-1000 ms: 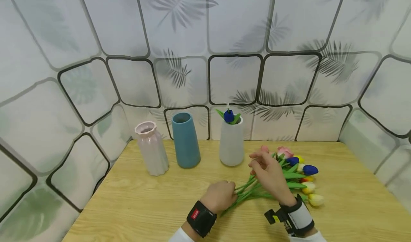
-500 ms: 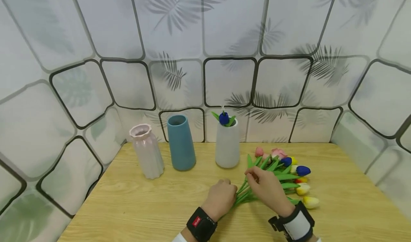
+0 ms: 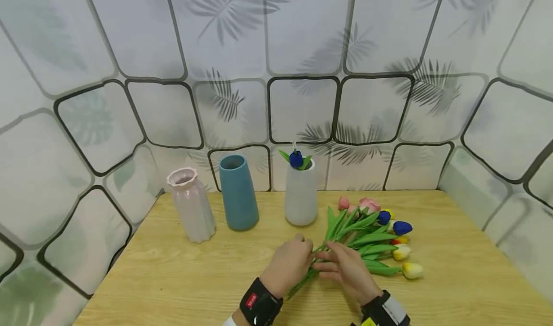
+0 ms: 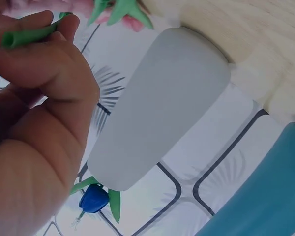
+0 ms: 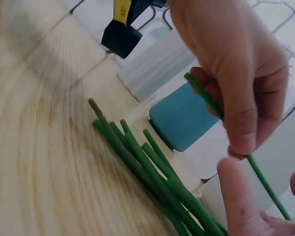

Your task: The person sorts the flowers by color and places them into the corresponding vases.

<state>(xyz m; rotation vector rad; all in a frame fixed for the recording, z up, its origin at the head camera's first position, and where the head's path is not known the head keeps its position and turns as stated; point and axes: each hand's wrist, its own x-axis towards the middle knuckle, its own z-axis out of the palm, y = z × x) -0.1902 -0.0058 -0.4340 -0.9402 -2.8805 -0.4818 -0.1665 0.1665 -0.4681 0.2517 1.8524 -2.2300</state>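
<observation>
My left hand (image 3: 287, 263) pinches a single green flower stem (image 5: 265, 182) between thumb and fingers, its cut end poking out past the grip. Close beside it, my right hand (image 3: 345, 271) has its fingers loosely extended around the same stem, with a gap between thumb and finger in the right wrist view. Under both hands lies a bunch of artificial flowers (image 3: 376, 244), with pink, blue and yellow-white heads to the right. Its other stem ends (image 5: 152, 172) fan out on the table. Behind stands a white vase (image 3: 301, 196) holding one blue tulip (image 3: 296, 159).
Left of the white vase are a teal vase (image 3: 239, 196) and a pale pink vase with a ruffled rim (image 3: 192, 208), both upright. The wooden table (image 3: 173, 278) ends at a patterned cloth backdrop (image 3: 233, 38).
My right hand has come down and left from above the leaves to the stem beside my left hand. The left hand keeps its pinch. The head view has shifted slightly right.
</observation>
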